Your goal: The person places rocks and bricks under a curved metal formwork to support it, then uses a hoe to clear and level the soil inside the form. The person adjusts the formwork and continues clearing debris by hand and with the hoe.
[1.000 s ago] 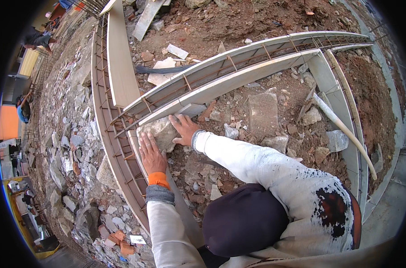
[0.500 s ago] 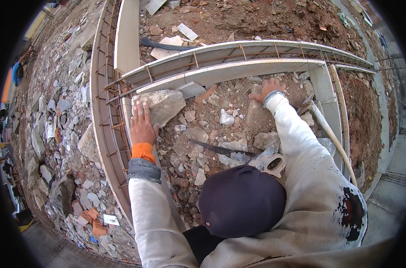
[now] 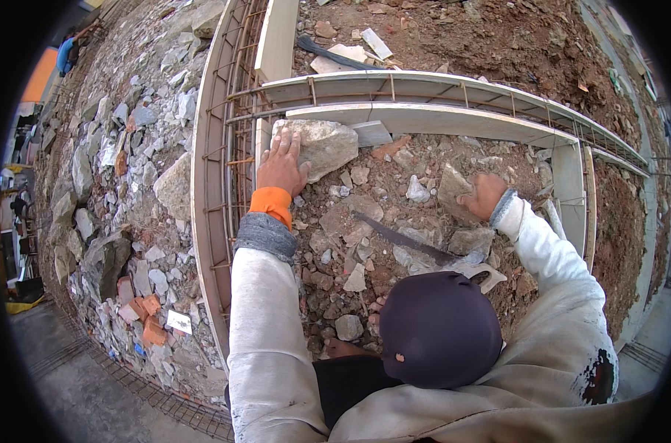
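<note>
My left hand lies open, fingers stretched flat on the left end of a large pale stone, which rests in the corner of the board formwork against a small grey slab. My right hand has its fingers wrapped over the edge of a flat, tilted stone lying in the rubble. Below and between my hands a handsaw with a pale handle lies on the stones. The white handle of a tool shows behind my right forearm.
Rebar cages run inside formwork along the left and across the back. Broken concrete and bricks cover the ground left of it. A person in blue is at the far upper left. Soil lies beyond the back boards.
My right hand left the large stone for a flat stone farther right, where its spread fingers have now closed on the edge. My left hand stays on the large stone. The view has shifted.
</note>
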The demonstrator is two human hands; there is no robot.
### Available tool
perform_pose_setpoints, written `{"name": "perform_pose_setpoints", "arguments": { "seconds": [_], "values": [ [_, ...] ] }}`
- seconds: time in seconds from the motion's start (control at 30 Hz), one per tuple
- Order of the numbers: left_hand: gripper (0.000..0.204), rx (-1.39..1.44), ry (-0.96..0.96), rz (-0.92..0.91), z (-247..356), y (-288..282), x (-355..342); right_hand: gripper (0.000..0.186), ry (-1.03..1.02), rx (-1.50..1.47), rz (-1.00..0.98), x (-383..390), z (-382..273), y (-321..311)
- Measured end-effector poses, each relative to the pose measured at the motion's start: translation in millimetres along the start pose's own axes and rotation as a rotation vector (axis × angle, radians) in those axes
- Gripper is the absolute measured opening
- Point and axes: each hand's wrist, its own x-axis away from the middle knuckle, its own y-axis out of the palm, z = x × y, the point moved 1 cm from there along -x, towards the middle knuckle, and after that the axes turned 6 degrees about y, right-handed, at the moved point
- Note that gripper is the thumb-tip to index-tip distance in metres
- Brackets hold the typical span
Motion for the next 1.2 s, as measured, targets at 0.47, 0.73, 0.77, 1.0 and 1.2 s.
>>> {"name": "perform_pose_setpoints", "arguments": {
  "seconds": [0.47, 0.73, 0.77, 1.0, 1.2],
  "values": [
    [0.056, 0.097, -0.029, -0.047, -18, -1, 3, 0.042, 0.072, -1.540, -0.477, -88, -62, 64],
    [0.059, 0.064, -0.031, -0.012, 0, 3, 2, 0.089, -0.179, -0.675, -0.121, -113, -129, 178],
    [0.059, 0.077, -0.028, -0.012, 1, 2, 0, 0.091, -0.111, -0.666, -0.221, -121, -128, 183],
    [0.060, 0.095, -0.020, 0.033, -6, 9, 6, 0.090, 0.033, -1.284, -0.067, -105, -177, 170],
    [0.056, 0.150, -0.027, 0.048, -3, 8, 1, 0.072, -0.051, -1.093, 0.032, -89, -184, 158]
  ]
}}
